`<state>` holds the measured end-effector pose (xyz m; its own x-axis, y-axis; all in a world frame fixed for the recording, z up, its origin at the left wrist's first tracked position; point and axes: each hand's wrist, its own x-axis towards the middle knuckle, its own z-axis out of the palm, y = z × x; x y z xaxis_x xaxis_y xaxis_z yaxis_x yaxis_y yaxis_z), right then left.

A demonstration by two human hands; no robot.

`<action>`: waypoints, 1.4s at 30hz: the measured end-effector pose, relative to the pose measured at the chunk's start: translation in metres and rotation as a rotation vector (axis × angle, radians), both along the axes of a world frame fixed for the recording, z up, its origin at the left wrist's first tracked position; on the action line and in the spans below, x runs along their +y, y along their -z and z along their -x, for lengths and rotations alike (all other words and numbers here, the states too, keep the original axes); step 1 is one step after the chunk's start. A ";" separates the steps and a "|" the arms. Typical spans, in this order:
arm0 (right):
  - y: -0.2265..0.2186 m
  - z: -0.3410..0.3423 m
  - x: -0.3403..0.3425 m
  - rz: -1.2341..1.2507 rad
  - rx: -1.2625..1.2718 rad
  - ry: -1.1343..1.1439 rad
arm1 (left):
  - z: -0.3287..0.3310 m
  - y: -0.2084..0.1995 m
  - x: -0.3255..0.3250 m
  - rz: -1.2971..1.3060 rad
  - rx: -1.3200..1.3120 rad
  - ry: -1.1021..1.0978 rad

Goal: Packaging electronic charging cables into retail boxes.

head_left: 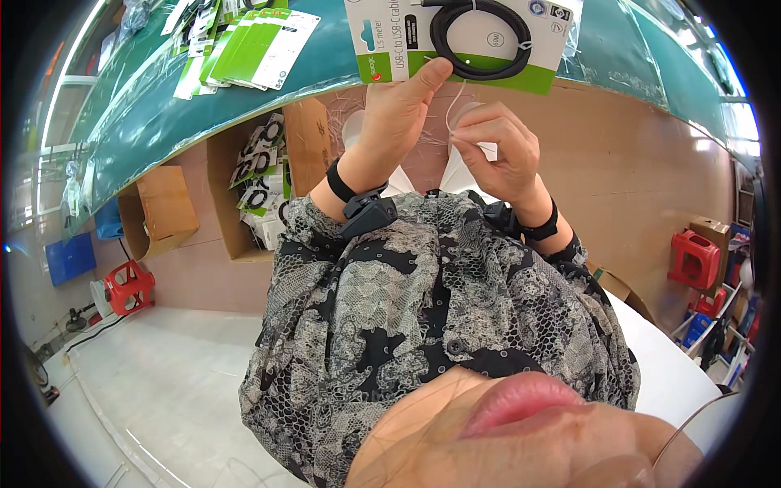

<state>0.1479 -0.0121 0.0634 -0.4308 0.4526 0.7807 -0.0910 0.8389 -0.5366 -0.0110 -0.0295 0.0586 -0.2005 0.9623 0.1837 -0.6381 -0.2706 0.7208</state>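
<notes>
Over the edge of the bench I hold up a white and green retail card (492,41) with a coiled black cable (438,37) mounted on its front. My left hand (401,110) is closed on the card's lower edge, its thumb lying on the front just below the coil. From the lower edge of the card hangs a thin white tie (457,106). My right hand (500,150) pinches the free end of this tie between thumb and fingertips, a short way below the card. How the tie passes behind the card is hidden.
A fanned stack of green and white cards (264,49) lies on the teal bench top (338,45). Below stands a cardboard box (309,142) holding several carded cables (259,183). Another carton (169,203), a red stool (128,286) and a red plastic item (694,259) flank me.
</notes>
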 end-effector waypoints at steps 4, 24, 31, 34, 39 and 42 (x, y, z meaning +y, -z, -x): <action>-0.015 0.002 -0.003 -0.006 0.097 0.052 | -0.001 -0.002 0.000 0.003 -0.008 -0.020; -0.026 0.007 0.021 -0.217 -0.203 0.596 | -0.011 0.013 0.008 -0.060 0.089 -0.251; -0.027 0.009 0.024 -0.354 -0.349 0.638 | -0.013 0.012 0.005 -0.053 0.278 -0.396; -0.026 0.009 0.027 -0.339 -0.371 0.625 | -0.015 0.011 0.003 0.029 0.372 -0.410; -0.026 0.011 0.028 -0.346 -0.385 0.600 | -0.012 0.016 0.003 -0.015 0.410 -0.384; -0.027 0.011 0.028 -0.338 -0.409 0.601 | -0.010 0.019 0.005 -0.135 0.575 -0.442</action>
<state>0.1364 0.0154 0.0905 -0.4701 0.4649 0.7503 0.5768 0.8052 -0.1375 -0.0012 -0.0241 0.0397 -0.4008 0.7757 0.4876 0.0192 -0.5249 0.8509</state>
